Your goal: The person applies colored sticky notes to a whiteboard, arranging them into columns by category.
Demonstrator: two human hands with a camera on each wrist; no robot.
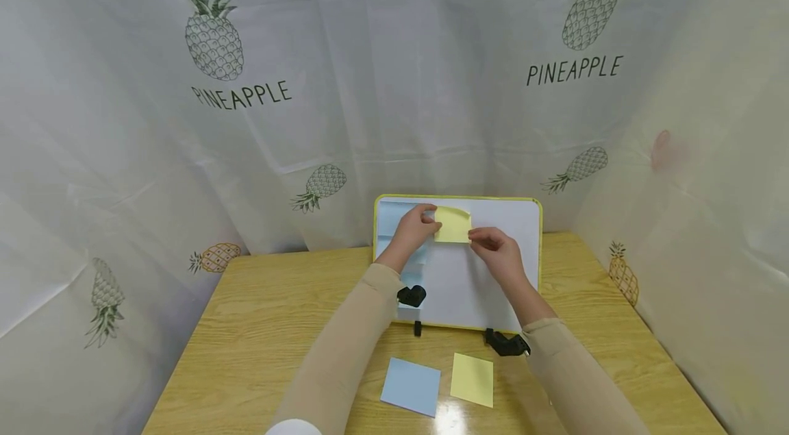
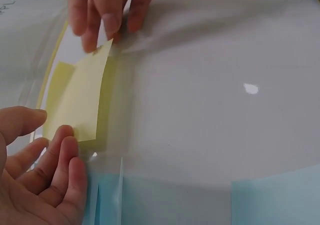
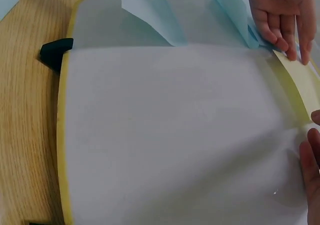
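A yellow sticky note [image 1: 453,225] lies against the upper middle of a white board [image 1: 474,284] with a yellow rim, its top edge curling forward. My left hand [image 1: 414,229] holds its left edge between thumb and fingers. At the opposite edge, my right hand [image 1: 498,253] pinches the lower right corner. The left wrist view shows the note [image 2: 82,95] bowed, spanning the two hands. Several blue sticky notes [image 1: 391,219] run down the board's left side, partly hidden by my left arm; in the right wrist view a blue note [image 3: 150,12] stands out from the surface.
On the wooden table [image 1: 277,325] in front of the board lie a blue sticky pad [image 1: 411,387] and a yellow sticky pad [image 1: 472,379]. A small black foot [image 1: 418,329] sits at the board's lower edge. A pineapple-print curtain [image 1: 394,79] hangs behind and at the sides.
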